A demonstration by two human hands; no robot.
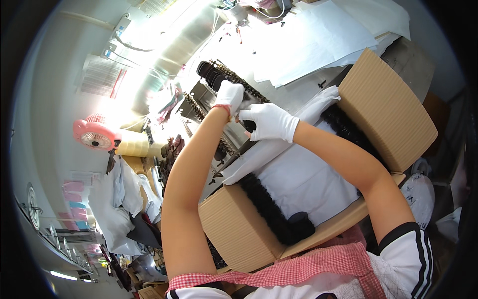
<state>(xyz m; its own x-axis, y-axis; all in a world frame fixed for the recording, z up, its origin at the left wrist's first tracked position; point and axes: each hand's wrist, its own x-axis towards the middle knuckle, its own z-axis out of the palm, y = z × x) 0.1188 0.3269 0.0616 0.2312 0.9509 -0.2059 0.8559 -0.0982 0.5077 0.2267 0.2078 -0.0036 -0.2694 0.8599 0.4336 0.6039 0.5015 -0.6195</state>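
Note:
Both my hands wear white gloves and work close together over a metal rack (249, 88) with rows of small dark fittings. My right hand (274, 122) is closed round a small black rounded piece (250, 125), part of which shows between thumb and fingers. Just beyond it, my left hand (230, 94) is bent downward with its fingers drawn together; what they pinch is hidden. A row of flat black rounded pieces (211, 75) stands in the rack beside the left hand. Below my right forearm is an open cardboard box (244, 226), lined with white sheet (303, 177).
Black pieces (264, 204) line the box's sides, and one box flap (388, 109) stands up at right. White paper sheets (313, 45) cover the far bench. A pink fan (94, 133) and a yellow roll (133, 144) stand at left.

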